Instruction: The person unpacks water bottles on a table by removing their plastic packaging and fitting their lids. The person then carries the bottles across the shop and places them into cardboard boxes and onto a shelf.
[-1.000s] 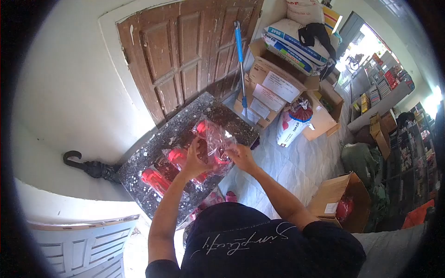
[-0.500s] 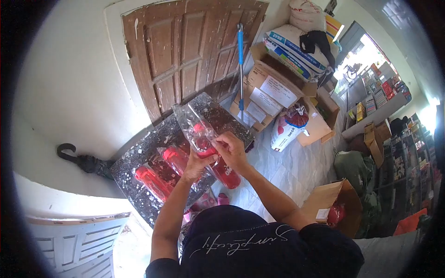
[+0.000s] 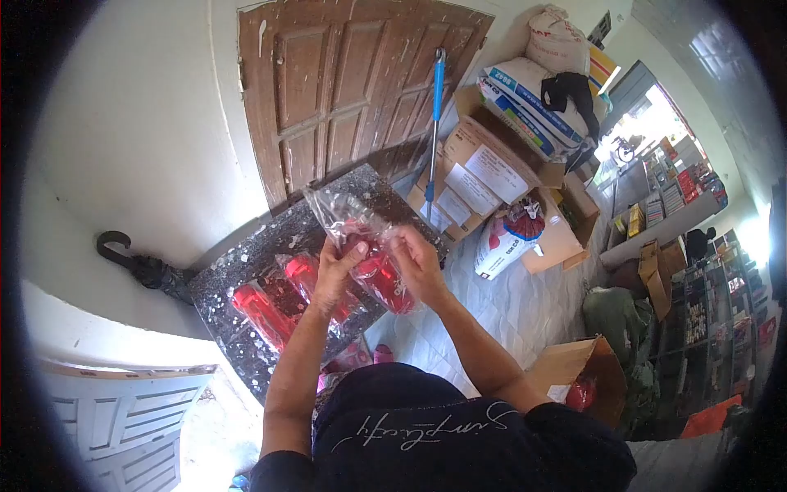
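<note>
A red water bottle [image 3: 384, 283] with white lettering is tilted above the dark speckled table, wrapped in a clear plastic bag [image 3: 332, 211]. My left hand [image 3: 334, 271] is closed around its upper part, with the thumb on top. On the bottle's right side, my right hand [image 3: 420, 261] pinches the film of the bag. The loose end of the bag sticks out past the bottle's top. Two more bagged red bottles lie on the table: one [image 3: 302, 272] beside my left wrist, partly hidden by it, and another [image 3: 264, 312] farther left.
The speckled table [image 3: 238, 266] stands against a brown wooden door [image 3: 328, 90]. An umbrella [image 3: 160, 275] leans at its left. Cardboard boxes [image 3: 479, 168], a blue-handled pole [image 3: 437, 98] and a white sack [image 3: 502, 246] are at the right. An open box [image 3: 602, 369] holds something red.
The film now reaches farther down over the held bottle. My right hand has shifted slightly right along the bottle, and my left thumb has moved up onto it. The view has shifted a little.
</note>
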{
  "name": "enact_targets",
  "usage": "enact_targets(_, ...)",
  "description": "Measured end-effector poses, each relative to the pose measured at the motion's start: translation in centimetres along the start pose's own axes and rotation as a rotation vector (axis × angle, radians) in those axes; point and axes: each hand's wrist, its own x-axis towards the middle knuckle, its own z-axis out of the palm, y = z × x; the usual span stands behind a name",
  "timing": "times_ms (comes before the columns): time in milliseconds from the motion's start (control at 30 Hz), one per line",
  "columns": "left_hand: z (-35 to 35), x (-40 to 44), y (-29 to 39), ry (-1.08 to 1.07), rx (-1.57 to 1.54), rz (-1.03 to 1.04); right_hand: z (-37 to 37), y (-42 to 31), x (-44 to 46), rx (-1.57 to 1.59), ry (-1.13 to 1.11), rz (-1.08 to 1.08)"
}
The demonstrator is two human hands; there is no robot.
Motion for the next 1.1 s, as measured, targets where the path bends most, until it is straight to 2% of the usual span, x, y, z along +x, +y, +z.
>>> enact_targets(67,-0.1,-0.2,1.4,-0.022,0.035,-0.038,-0.3,1.5,0.0,0.282,0.036,0.115)
enact_targets(167,-0.6,0.1,1.5,-0.03,0.131,-0.078,-0.5,1.8,0.0,0.356,-0.027,0.205)
enact_targets(233,-1.2,0.5,0.4,0.086,0.186,-0.188,-0.7,3.6,-0.2,0.369,-0.097,0.232)
enact_targets(267,-1.0,0.6,0.1,0.141,0.185,-0.133,-0.8,4.5,-0.4,0.378,-0.168,0.255)
enact_targets(400,-1.6,0.6,-0.7,0.292,-0.023,-0.124,-1.2,3.8,-1.2,0.376,-0.294,0.144)
enact_targets(433,-1.9,0.3,-0.4,0.3,-0.08,-0.183,-1.1,4.5,-2.2,-0.017,-0.326,0.037)
enact_targets(500,-2.3,0.0,-0.4,0.314,-0.142,-0.238,-0.3,5.7,-3.9,-0.409,-0.355,-0.078)
enact_targets(567,-2.7,-0.3,-0.5,0.318,-0.171,-0.263,1.1,6.5,-4.9,0.039,-0.466,0.244)
enact_targets(600,-2.7,-0.5,-0.1,0.328,-0.172,-0.257,1.1,4.1,-4.2,-0.089,-0.605,0.306)
enact_targets(667,-2.5,-1.0,0.8,0.323,-0.217,-0.372,1.3,4.4,-4.3,-0.115,-0.643,0.297)
enact_targets(700,-3.4,-0.8,0.7,0.328,-0.22,-0.367,1.3,4.5,-4.3,-0.148,-0.675,0.289)
enact_targets(733,-4.8,-0.5,0.5,0.264,-0.172,-0.424,1.1,4.1,-4.2,-0.148,-0.684,0.285)
enact_targets(800,-6.7,-0.5,0.0,0.208,-0.131,-0.474,0.5,3.5,-4.0,0.1,-0.608,0.283)
enact_targets(833,-7.3,-0.8,-0.1,0.044,-0.151,-0.475,0.2,3.3,-3.8,0.181,-0.587,0.281)
enact_targets(867,-8.1,-1.2,-0.2,-0.115,-0.169,-0.471,0.0,3.3,-3.6,-0.005,-0.525,0.059)
enact_targets(900,-7.6,-1.9,0.5,-0.094,-0.173,-0.461,0.1,2.3,-3.2,0.001,-0.526,0.004)
enact_targets(967,-4.9,-3.0,2.0,0.052,-0.012,-0.286,0.3,0.3,-2.5,0.014,-0.524,-0.104)
enact_targets(1000,-4.8,-3.3,2.0,0.077,-0.014,-0.275,0.4,0.0,-2.5,0.175,-0.57,0.066)
enact_targets(1067,-4.9,-4.1,1.4,-0.17,-0.262,-0.426,0.7,0.7,-2.5,0.295,-0.649,0.225)
enact_targets(1100,-5.0,-4.4,1.2,-0.155,-0.268,-0.417,0.9,1.1,-2.4,0.298,-0.667,0.225)
